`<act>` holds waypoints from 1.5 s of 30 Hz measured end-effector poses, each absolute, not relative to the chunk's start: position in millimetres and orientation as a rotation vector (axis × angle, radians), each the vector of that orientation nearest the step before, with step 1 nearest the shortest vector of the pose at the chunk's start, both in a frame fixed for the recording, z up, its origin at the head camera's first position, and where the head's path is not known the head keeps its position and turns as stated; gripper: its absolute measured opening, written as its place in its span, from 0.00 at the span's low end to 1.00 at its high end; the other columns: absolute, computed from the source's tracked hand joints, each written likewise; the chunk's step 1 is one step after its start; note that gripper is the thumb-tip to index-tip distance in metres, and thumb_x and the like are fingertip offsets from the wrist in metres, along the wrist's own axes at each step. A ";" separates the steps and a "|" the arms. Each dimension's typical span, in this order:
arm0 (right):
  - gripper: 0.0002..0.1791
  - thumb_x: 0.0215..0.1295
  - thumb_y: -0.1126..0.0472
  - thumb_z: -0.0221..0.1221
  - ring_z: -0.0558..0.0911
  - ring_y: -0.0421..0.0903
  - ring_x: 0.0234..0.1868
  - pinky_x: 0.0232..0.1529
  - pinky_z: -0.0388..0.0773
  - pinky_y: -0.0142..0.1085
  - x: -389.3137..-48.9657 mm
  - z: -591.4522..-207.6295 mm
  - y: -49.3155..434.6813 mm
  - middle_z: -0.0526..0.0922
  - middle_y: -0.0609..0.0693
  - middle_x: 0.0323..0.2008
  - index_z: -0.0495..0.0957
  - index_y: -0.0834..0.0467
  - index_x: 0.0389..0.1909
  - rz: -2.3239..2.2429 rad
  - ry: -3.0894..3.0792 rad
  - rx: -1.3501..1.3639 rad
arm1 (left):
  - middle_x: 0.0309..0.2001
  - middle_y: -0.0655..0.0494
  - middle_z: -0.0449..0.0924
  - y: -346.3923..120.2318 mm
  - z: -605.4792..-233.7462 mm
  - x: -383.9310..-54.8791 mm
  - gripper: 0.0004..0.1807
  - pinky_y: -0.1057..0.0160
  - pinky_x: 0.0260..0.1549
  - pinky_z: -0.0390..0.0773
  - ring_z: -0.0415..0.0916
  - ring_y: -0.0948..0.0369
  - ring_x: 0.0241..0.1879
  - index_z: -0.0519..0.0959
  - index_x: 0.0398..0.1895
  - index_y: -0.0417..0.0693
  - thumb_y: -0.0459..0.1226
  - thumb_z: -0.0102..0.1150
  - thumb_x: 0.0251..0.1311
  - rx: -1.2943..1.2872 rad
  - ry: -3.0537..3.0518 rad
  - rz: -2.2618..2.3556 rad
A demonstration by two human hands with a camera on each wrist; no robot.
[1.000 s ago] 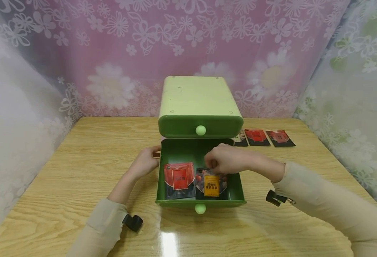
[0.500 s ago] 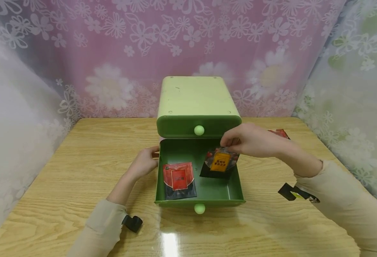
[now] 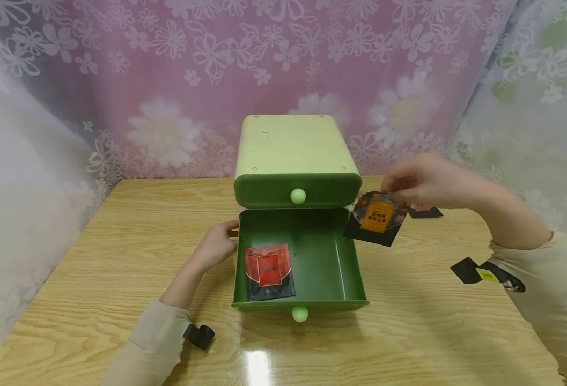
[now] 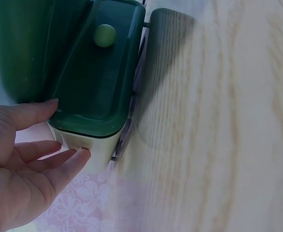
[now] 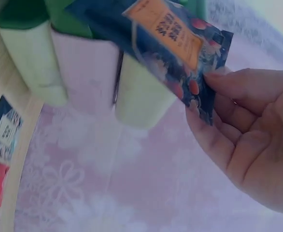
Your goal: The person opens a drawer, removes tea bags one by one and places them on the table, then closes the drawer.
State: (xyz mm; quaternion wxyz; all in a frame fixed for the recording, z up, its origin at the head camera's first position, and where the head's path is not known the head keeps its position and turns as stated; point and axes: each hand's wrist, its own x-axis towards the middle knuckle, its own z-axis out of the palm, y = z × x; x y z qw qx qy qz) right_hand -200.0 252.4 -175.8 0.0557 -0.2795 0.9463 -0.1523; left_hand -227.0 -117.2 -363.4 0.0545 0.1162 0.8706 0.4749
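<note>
1. A person's right hand (image 3: pixel 433 179) pinches the top edge of a dark fruit-print packet (image 3: pixel 377 219) with an orange label, held tilted in the air by the right rear rim of an open drawer (image 3: pixel 314 268).

2. The left hand (image 3: pixel 215 246) grips a corner of the green-and-cream drawer unit (image 3: pixel 295 145); the left wrist view shows the thumb at the green front and fingertips against the cream side.

3. Inside the open drawer, a red-and-black packet (image 3: pixel 270 271) lies flat on the left half, label up.

4. Above, the top drawer (image 3: pixel 264 192) is closed, its round knob (image 3: pixel 298 196) pale green. The left wrist view shows the lowest drawer (image 4: pixel 95 92) closed too.

5. To the unit's right, another packet (image 3: pixel 425 212) rests on the wood-grain surface (image 3: pixel 143 214), partly hidden by the right hand.

6. A pink floral curtain (image 3: pixel 167 69) hangs behind; black devices (image 3: pixel 199 335) sit at both beige sleeves (image 3: pixel 155 335).
</note>
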 end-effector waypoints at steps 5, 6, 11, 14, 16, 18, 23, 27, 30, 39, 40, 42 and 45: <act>0.08 0.60 0.70 0.57 0.76 0.39 0.23 0.27 0.74 0.33 -208.3 -179.3 272.8 0.81 0.47 0.32 0.80 0.59 0.38 -0.434 2.856 -0.819 | 0.53 0.41 0.75 -117.8 -363.5 -226.8 0.29 0.53 0.47 0.75 0.73 0.47 0.52 0.71 0.59 0.37 0.25 0.50 0.48 0.350 2.646 1.441; 0.07 0.60 0.71 0.57 0.77 0.39 0.24 0.27 0.75 0.33 -210.6 -180.9 276.0 0.81 0.48 0.33 0.80 0.59 0.38 -0.436 2.850 -0.801 | 0.54 0.41 0.75 -117.7 -363.2 -226.8 0.29 0.53 0.47 0.75 0.73 0.47 0.53 0.71 0.59 0.38 0.25 0.50 0.48 0.343 2.645 1.442; 0.07 0.59 0.71 0.57 0.81 0.44 0.32 0.29 0.78 0.35 -227.8 -196.0 286.5 0.83 0.51 0.34 0.79 0.61 0.37 -0.484 2.782 -0.740 | 0.55 0.42 0.74 -117.0 -361.7 -227.6 0.30 0.53 0.47 0.74 0.72 0.48 0.53 0.70 0.60 0.38 0.25 0.51 0.48 0.328 2.635 1.455; 0.07 0.57 0.72 0.58 0.81 0.46 0.35 0.33 0.78 0.39 -240.1 -210.8 289.3 0.82 0.51 0.35 0.80 0.61 0.36 -0.490 2.741 -0.718 | 0.54 0.41 0.74 -116.6 -362.4 -228.1 0.30 0.53 0.47 0.75 0.72 0.47 0.53 0.70 0.60 0.38 0.25 0.50 0.47 0.343 2.632 1.456; 0.07 0.56 0.71 0.58 0.80 0.46 0.36 0.35 0.77 0.40 -247.8 -221.6 289.5 0.82 0.50 0.35 0.80 0.60 0.36 -0.459 2.716 -0.731 | 0.54 0.41 0.74 -116.3 -363.1 -228.1 0.30 0.53 0.47 0.75 0.73 0.48 0.53 0.70 0.60 0.38 0.25 0.50 0.47 0.341 2.630 1.458; 0.07 0.56 0.72 0.58 0.79 0.45 0.36 0.37 0.76 0.40 -254.8 -232.6 288.6 0.81 0.49 0.34 0.80 0.60 0.34 -0.429 2.680 -0.757 | 0.54 0.41 0.74 -116.3 -364.0 -228.0 0.30 0.53 0.46 0.75 0.73 0.47 0.53 0.70 0.60 0.37 0.24 0.49 0.47 0.342 2.629 1.457; 0.06 0.54 0.71 0.58 0.76 0.43 0.33 0.34 0.74 0.38 -268.0 -255.8 282.7 0.79 0.47 0.31 0.79 0.59 0.32 -0.397 2.617 -0.814 | 0.54 0.40 0.74 -116.2 -365.7 -228.5 0.31 0.54 0.46 0.75 0.72 0.47 0.53 0.70 0.60 0.37 0.24 0.48 0.47 0.342 2.630 1.454; 0.06 0.54 0.72 0.58 0.76 0.43 0.32 0.34 0.74 0.38 -275.9 -268.3 277.2 0.79 0.48 0.31 0.79 0.60 0.31 -0.411 2.587 -0.804 | 0.54 0.40 0.74 -116.1 -366.5 -228.5 0.30 0.53 0.47 0.75 0.72 0.47 0.53 0.70 0.60 0.37 0.24 0.49 0.47 0.349 2.639 1.447; 0.06 0.54 0.72 0.58 0.75 0.44 0.31 0.33 0.73 0.39 -281.7 -274.8 274.0 0.78 0.48 0.31 0.78 0.60 0.32 -0.399 2.566 -0.787 | 0.54 0.41 0.75 -116.3 -367.0 -228.2 0.30 0.53 0.48 0.74 0.73 0.47 0.53 0.71 0.60 0.37 0.24 0.50 0.47 0.352 2.649 1.444; 0.05 0.53 0.71 0.58 0.73 0.44 0.30 0.32 0.72 0.39 -294.3 -296.5 269.9 0.78 0.49 0.29 0.77 0.60 0.30 -0.348 2.584 -0.809 | 0.54 0.40 0.75 -116.1 -368.0 -227.3 0.29 0.53 0.48 0.74 0.73 0.47 0.53 0.70 0.60 0.36 0.25 0.50 0.49 0.341 2.621 1.468; 0.05 0.54 0.72 0.57 0.73 0.44 0.30 0.32 0.72 0.40 -295.7 -299.3 269.7 0.78 0.50 0.30 0.77 0.61 0.31 -0.368 2.581 -0.806 | 0.54 0.40 0.74 -116.1 -367.9 -227.6 0.29 0.53 0.48 0.74 0.73 0.47 0.53 0.70 0.60 0.36 0.25 0.50 0.49 0.336 2.618 1.473; 0.06 0.53 0.73 0.57 0.74 0.45 0.30 0.33 0.74 0.41 -299.1 -305.2 269.3 0.79 0.51 0.31 0.78 0.63 0.32 -0.381 2.600 -0.819 | 0.54 0.41 0.74 -116.4 -367.5 -228.1 0.29 0.53 0.48 0.74 0.73 0.47 0.53 0.70 0.60 0.37 0.25 0.50 0.49 0.337 2.622 1.467; 0.07 0.54 0.73 0.56 0.77 0.47 0.33 0.36 0.76 0.44 -304.4 -314.3 268.3 0.80 0.53 0.33 0.79 0.65 0.35 -0.359 2.632 -0.840 | 0.54 0.41 0.74 -116.7 -366.5 -228.6 0.30 0.54 0.47 0.74 0.73 0.48 0.53 0.70 0.60 0.38 0.25 0.50 0.49 0.338 2.636 1.456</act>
